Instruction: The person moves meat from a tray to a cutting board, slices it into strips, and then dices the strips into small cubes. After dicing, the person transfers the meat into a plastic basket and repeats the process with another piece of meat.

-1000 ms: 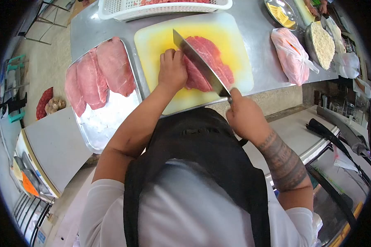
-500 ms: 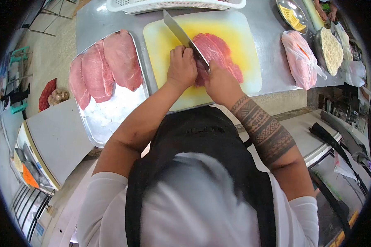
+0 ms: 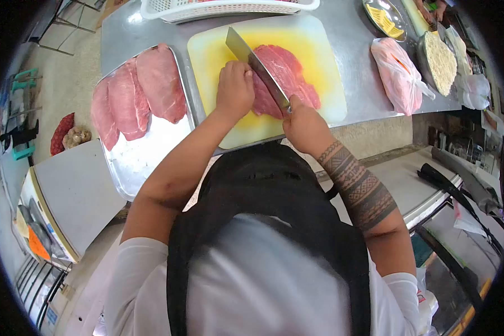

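A slab of raw red meat (image 3: 288,73) lies on the white cutting board (image 3: 333,98), whose middle is stained yellow. My right hand (image 3: 306,124) is closed round the handle of a wide-bladed kitchen knife (image 3: 242,47). The blade slants across the left part of the meat, its tip pointing away to the upper left. Beside the blade, my left hand (image 3: 235,89) rests with curled fingers on the meat's left edge. Those fingertips are partly hidden. Left of the board, a metal tray (image 3: 151,165) holds several large pieces of pale pink meat (image 3: 158,84).
A white plastic basket (image 3: 224,8) stands behind the board. To the right are a bagged pink item (image 3: 396,75), a bowl of pale crumbs (image 3: 439,64) and a metal dish with yellow slices (image 3: 383,19). Another person's hands (image 3: 431,11) show at the far upper right.
The knife has been drawn back toward me, its handle now near the board's front edge. My left hand stays at the meat's left side. The whole view has shifted slightly.
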{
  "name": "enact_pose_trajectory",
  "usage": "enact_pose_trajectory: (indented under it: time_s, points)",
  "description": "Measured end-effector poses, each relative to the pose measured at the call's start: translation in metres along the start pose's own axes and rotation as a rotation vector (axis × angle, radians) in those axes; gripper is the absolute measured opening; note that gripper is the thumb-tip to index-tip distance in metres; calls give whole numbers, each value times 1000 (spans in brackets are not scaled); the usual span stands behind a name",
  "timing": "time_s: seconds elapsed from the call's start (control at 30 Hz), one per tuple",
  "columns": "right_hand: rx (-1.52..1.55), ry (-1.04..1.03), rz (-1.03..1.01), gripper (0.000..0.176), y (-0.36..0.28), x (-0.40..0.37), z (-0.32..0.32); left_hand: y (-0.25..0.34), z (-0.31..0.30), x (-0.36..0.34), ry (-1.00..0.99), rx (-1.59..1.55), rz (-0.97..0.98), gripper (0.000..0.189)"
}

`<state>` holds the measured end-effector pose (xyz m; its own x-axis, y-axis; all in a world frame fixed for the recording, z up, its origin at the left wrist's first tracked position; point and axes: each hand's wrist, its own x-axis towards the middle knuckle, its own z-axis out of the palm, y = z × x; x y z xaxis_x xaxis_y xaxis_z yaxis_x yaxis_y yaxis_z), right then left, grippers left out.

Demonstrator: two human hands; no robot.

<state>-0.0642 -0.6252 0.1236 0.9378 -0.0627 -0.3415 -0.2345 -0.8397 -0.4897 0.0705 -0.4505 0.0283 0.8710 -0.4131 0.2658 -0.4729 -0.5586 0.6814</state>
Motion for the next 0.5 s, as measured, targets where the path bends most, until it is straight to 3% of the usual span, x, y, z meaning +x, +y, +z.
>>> enact_pose_trajectory:
  time_s: [0.23,0.5]
  points:
    - [-72,-113,148,25,-19,-61,-63,27,-47,2,-355,101,-65,64]
    - [-56,-230,149,29,-9,-63,-65,26,-47,8,-368,48,-101,67]
